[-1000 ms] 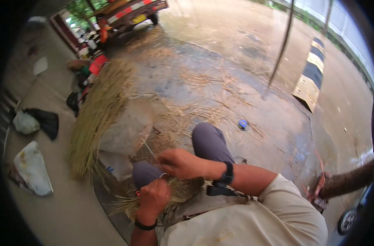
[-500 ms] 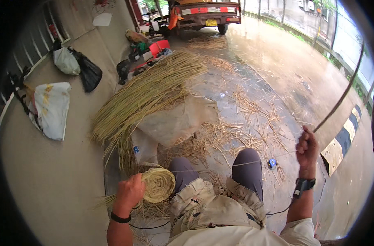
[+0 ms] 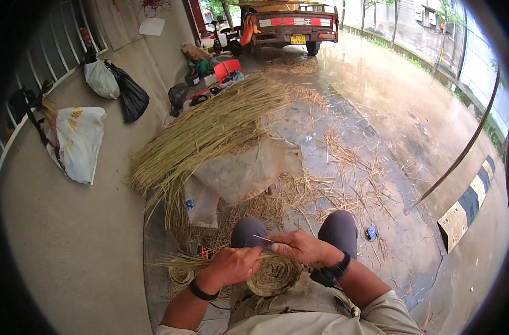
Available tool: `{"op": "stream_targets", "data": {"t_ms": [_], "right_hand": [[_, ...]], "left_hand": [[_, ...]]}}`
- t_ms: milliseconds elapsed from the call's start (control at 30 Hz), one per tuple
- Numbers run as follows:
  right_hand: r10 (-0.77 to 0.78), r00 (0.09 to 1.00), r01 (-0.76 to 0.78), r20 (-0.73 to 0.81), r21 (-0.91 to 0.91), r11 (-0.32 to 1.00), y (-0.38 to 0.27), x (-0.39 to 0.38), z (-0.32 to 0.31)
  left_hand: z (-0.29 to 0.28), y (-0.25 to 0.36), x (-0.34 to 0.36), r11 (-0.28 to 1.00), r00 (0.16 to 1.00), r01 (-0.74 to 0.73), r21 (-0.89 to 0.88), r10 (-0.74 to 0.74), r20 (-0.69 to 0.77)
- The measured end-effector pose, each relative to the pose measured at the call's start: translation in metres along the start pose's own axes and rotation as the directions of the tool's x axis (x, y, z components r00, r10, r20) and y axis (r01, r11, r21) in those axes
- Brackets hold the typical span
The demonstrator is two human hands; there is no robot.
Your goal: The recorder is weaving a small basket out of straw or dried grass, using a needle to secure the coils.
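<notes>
A round coil of woven straw (image 3: pixel 273 277) rests over my lap, between my thighs. My left hand (image 3: pixel 231 268) is closed at its upper left edge, on the loose straw bundle (image 3: pixel 182 261) that trails out to the left. Beside it, my right hand (image 3: pixel 298 245) pinches a thin, pale needle (image 3: pixel 263 238) above the coil's upper edge, its tip pointing up and left. The fingertips of both hands are close together. Any thread on the needle is too fine to make out.
A heap of long straw (image 3: pixel 209 131) lies ahead on a pale sheet (image 3: pixel 249 170). Loose stalks litter the floor, with a blue tape measure (image 3: pixel 371 233) by my right knee. A striped kerb ramp (image 3: pixel 469 195) lies right; a truck (image 3: pixel 293 25) stands far ahead.
My right hand has come in from far out on the right, where a strand stretched to the coil, to beside my left hand. The left hand and coil have shifted right over my lap.
</notes>
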State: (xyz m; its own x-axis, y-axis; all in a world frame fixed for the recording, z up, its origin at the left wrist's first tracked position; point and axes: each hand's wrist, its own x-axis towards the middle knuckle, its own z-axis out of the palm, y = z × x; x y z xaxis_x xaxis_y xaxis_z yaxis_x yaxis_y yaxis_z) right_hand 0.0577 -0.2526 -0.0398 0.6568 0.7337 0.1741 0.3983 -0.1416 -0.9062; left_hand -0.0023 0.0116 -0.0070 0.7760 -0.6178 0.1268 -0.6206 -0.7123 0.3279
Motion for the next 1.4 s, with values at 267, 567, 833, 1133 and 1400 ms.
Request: {"op": "stream_targets", "data": {"t_ms": [267,567,833,1133,1400], "right_hand": [[0.430,0.798,-0.406,0.423,-0.151,0.901,0.034,-0.045,-0.033],[0.434,0.900,-0.204,-0.032,0.850,0.487,-0.022,0.002,-0.003],[0.560,0.828,-0.304,-0.017,0.827,0.474,0.021,-0.012,-0.025],[0.627,0.779,-0.303,0.023,0.888,0.345,0.025,-0.050,-0.014],[0.465,0.829,0.205,-0.310,0.943,0.264,0.018,-0.003,-0.037]], "left_hand": [[0.016,-0.008,-0.005,1.000,0.995,0.019,0.004,-0.018,-0.099],[0.030,-0.006,0.003,0.999,0.998,0.040,-0.008,-0.040,-0.057],[0.024,0.001,-0.013,0.993,0.999,0.034,0.109,-0.034,-0.006],[0.045,0.003,-0.038,0.939,0.960,0.280,-0.197,-0.278,0.041],[0.042,0.005,-0.012,0.968,0.990,0.127,-0.218,-0.138,-0.036]]}}
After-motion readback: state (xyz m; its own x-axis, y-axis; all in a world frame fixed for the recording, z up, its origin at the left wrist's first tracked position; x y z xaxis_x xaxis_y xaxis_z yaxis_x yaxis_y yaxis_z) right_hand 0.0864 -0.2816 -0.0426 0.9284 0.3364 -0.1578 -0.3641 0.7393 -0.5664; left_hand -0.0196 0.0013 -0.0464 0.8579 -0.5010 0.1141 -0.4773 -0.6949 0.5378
